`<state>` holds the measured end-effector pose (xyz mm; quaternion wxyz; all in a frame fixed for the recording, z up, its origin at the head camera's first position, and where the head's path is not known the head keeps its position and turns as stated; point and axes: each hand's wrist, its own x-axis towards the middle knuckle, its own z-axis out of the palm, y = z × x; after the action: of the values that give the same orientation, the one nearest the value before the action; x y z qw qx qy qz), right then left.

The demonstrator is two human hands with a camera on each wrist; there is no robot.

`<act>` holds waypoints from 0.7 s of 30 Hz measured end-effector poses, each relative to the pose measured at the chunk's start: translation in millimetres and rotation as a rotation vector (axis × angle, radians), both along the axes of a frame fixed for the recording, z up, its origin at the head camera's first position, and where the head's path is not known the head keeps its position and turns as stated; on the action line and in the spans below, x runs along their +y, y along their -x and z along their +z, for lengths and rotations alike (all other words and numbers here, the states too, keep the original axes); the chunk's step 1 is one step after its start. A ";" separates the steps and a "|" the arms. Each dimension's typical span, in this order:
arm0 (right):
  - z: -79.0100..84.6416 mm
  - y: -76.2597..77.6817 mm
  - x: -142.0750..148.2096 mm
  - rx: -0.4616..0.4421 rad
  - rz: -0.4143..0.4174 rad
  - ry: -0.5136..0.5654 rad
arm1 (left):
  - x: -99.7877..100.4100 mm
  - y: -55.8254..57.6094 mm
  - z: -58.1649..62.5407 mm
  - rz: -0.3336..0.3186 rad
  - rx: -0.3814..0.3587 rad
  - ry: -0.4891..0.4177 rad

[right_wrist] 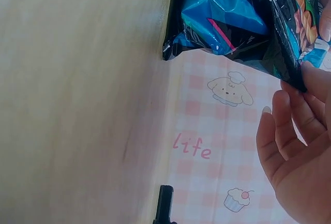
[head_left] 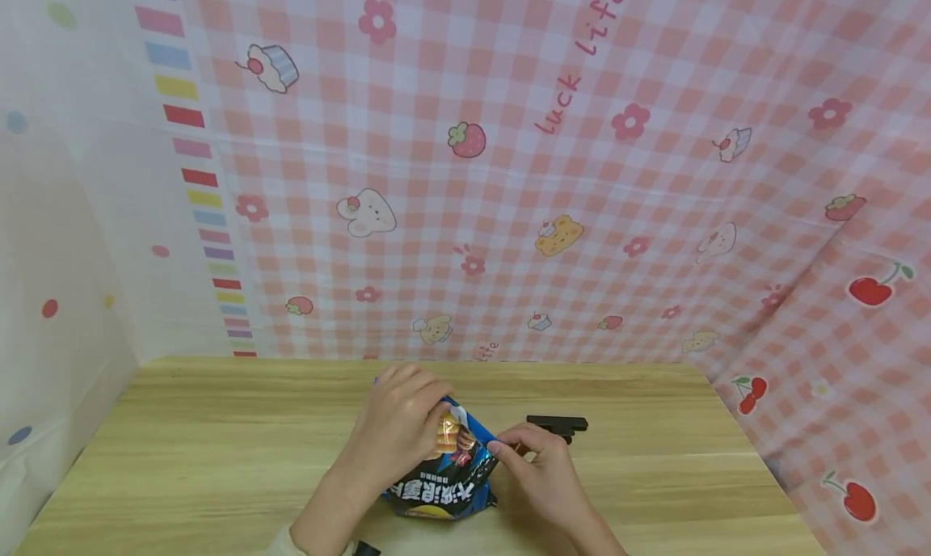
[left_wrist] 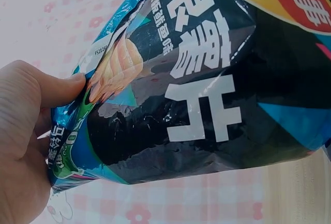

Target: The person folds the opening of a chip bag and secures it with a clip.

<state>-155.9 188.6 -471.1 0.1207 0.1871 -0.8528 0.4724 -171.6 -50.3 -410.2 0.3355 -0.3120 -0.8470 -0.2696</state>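
A black and blue bag of potato chips [head_left: 436,491] stands on the wooden table, its top edge folded over. My left hand [head_left: 400,419] grips the top of the bag on the left, thumb on the printed front; in the left wrist view the thumb [left_wrist: 62,87] presses near the blue top strip. At the opposite top corner my right hand [head_left: 541,467] pinches the edge between thumb and index finger. The right wrist view shows that corner of the chip bag [right_wrist: 227,19] held by the right hand [right_wrist: 305,141], with the other fingers loosely curled.
A black clip-like object [head_left: 558,423] lies on the table [head_left: 655,467] just beyond the right hand. Another small dark thing [head_left: 367,549] shows at the bottom edge by the left wrist. A pink checked cloth [head_left: 473,176] hangs behind the table and along its right side.
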 end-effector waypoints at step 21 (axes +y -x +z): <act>1.6 -0.4 1.8 0.016 0.014 -0.043 | -0.8 1.5 -2.1 -0.017 0.013 -0.004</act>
<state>-155.5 190.4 -469.5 0.1201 0.1993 -0.8604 0.4534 -173.2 -51.0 -412.3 0.3395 -0.3201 -0.8416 -0.2721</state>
